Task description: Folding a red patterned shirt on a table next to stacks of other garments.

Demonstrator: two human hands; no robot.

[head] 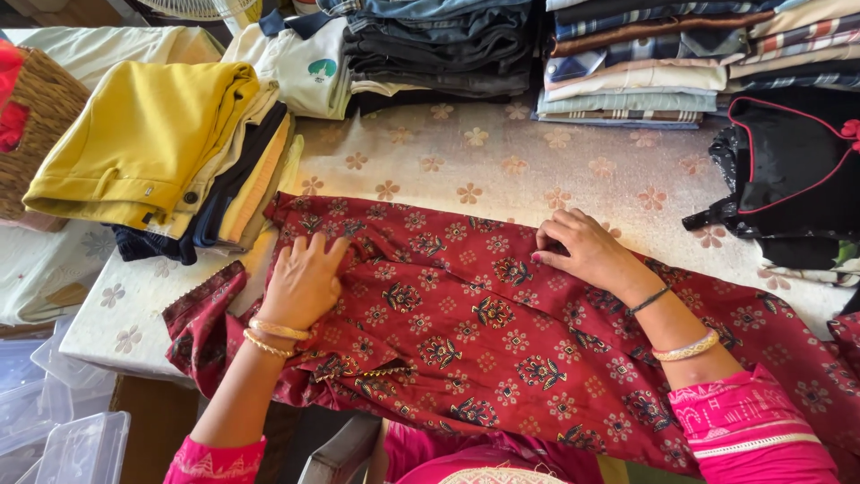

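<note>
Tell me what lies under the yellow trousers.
Under the yellow trousers sit more folded garments, with cream, dark navy and mustard edges showing. How many there are, and the table beneath them, stay covered.

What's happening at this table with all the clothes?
A person has a dark red patterned garment spread across a table covered in a floral cloth. The left hand lies flat on the fabric near its left end, and the right hand pinches the fabric near its upper edge. Folded clothes sit around it: a yellow-topped stack at left and more piles along the back.
</note>
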